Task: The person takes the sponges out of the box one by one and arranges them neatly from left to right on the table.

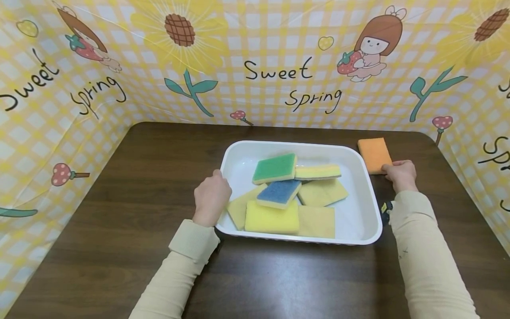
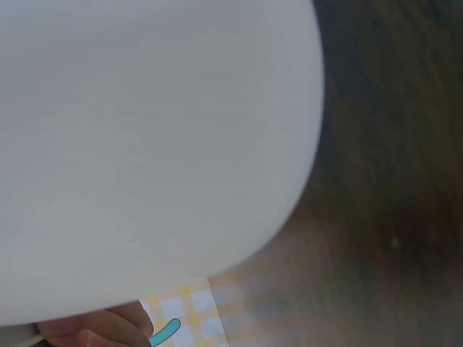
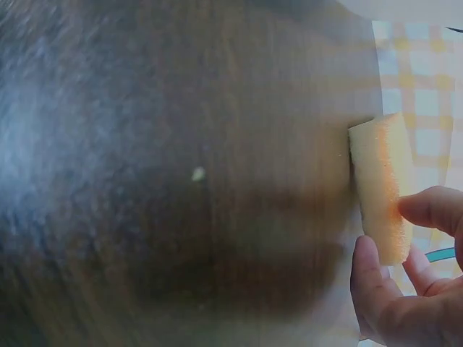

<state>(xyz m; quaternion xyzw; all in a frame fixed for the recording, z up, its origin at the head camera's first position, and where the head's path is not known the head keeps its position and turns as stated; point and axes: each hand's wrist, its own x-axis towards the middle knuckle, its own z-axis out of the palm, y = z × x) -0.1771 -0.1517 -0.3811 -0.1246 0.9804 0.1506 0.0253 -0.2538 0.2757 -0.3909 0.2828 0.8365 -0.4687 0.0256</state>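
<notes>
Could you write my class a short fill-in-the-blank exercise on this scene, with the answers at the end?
1. The right grip holds the ____ sponge.
2. The left grip holds the tray, whose colour is ____.
3. Of the green sponge and the blue sponge, the one lower in the head view is ____.
4. On the cloth, the word above "Spring" is ____.

Missing words: orange; white; blue; Sweet.

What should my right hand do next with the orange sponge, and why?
I'd probably lift the orange sponge toward the white tray: your right hand pinches its corner outside the tray, your left hand holds the tray's left rim, and the other sponges lie inside.
</notes>
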